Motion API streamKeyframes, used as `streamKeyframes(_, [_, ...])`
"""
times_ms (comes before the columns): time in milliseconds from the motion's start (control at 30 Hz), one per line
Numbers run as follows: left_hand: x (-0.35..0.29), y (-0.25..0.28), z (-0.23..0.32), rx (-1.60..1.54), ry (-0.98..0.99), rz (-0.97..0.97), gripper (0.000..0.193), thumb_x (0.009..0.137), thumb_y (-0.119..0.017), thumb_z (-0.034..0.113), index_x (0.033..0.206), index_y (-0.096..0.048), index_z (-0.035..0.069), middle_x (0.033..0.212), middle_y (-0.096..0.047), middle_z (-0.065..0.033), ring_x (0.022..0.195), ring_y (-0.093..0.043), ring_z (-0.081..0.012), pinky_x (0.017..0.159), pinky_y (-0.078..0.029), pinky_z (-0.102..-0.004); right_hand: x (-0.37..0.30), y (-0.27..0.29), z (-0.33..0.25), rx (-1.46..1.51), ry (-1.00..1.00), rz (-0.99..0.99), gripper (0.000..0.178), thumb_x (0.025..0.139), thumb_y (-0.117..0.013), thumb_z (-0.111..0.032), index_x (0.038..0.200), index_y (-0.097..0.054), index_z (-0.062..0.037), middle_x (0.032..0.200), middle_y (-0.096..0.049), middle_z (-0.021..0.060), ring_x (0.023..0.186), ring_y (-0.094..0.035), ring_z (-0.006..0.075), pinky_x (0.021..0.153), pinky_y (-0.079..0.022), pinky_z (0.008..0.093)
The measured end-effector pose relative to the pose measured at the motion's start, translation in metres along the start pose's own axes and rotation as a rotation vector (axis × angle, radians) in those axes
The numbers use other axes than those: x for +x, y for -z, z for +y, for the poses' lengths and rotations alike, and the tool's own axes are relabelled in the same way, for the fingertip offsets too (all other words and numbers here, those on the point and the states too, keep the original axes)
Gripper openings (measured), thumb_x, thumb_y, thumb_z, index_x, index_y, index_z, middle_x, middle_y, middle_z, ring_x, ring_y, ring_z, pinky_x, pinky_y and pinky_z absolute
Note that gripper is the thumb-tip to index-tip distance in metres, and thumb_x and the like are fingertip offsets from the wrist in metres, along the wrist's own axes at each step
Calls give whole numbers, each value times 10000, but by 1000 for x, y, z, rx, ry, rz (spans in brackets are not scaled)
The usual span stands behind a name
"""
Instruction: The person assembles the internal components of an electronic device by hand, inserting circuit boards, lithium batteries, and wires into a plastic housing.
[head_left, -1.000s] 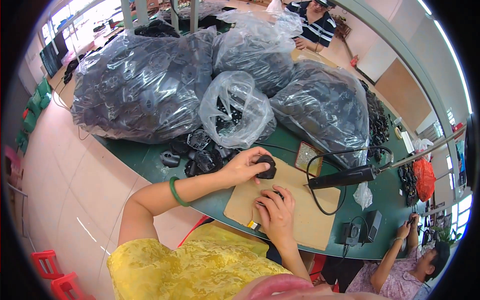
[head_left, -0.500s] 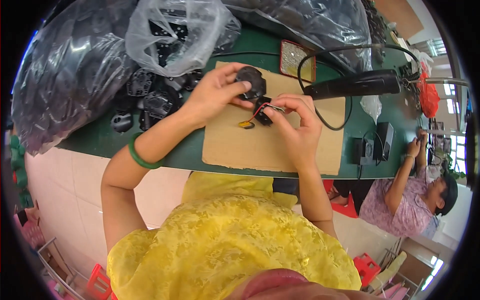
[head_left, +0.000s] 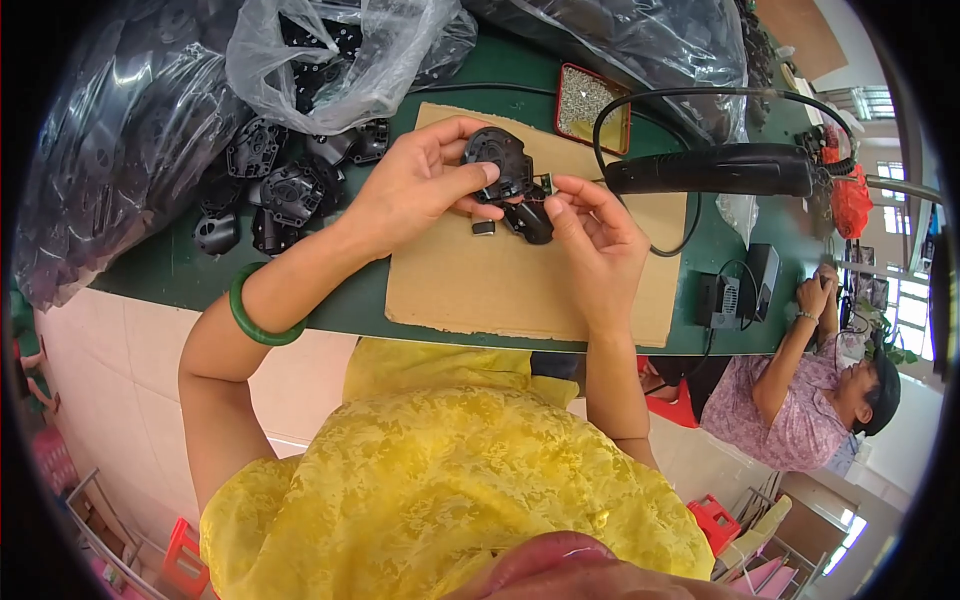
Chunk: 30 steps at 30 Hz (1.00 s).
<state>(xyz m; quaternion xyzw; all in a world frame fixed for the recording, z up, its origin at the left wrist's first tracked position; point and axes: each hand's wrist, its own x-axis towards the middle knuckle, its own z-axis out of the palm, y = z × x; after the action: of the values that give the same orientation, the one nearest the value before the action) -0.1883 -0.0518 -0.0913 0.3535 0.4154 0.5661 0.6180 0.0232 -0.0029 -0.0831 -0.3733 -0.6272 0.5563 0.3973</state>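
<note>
Left hand (head_left: pixel 425 185): holding the shell (head_left: pixel 505 160), I see.
Right hand (head_left: pixel 605 240): narrow, fingertips at the board (head_left: pixel 544 183).
Cardboard (head_left: pixel 450 295): near its far edge, I'd steady the shell, pressing lightly.

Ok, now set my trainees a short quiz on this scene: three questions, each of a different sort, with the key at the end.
1. Which hand holds the round black part?
2. True or false: the green bangle is on the left forearm.
3. What lies on the table beneath the hands? (a) a cloth; (b) a piece of cardboard; (c) a sheet of glass.

Key
1. The left hand.
2. True.
3. b.
</note>
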Motion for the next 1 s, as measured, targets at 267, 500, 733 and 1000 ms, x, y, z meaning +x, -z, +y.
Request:
streamKeyframes(267, [0, -1, 6, -17, 138, -98, 351, 975, -612, 78, 1288, -515, -48, 1122, -688, -135, 1017, -716, -240, 827, -633, -309, 4, 4, 0, 133, -51, 1, 186, 992, -632, -83, 1141, -677, 19, 968, -650, 18, 857, -597, 65, 720, -495, 217])
streamKeyframes(500, [0, 1, 10, -127, 262, -143, 374, 974, -609, 76, 1302, -500, -66, 1120, -688, -170, 1016, -726, -286, 804, -644, -310, 4, -1, 3, 62, 22, 17, 199, 1013, -612, -107, 1170, -652, 9, 997, -658, 33, 891, -615, 73, 749, -511, 225])
streamKeyframes(733, [0, 1, 10, -126, 235, -134, 383, 974, -612, 82, 1311, -499, -59, 1149, -685, -171, 1019, -725, -289, 806, -643, -310, 0, 0, 0, 76, 7, 18, 202, 1007, -619, -89, 1180, -648, 11, 1033, -664, 35, 908, -616, 72, 798, -501, 216])
streamKeyframes(1000, [4, 5, 9, -102, 127, -87, 435, 959, -572, 35, 1367, -460, -68, 1182, -672, -180, 1066, -707, -294, 863, -629, -335, -1, 5, -2, 156, 8, -3, 201, 1011, -624, -117, 1172, -652, 1, 1043, -658, 5, 972, -585, 54, 861, -454, 212])
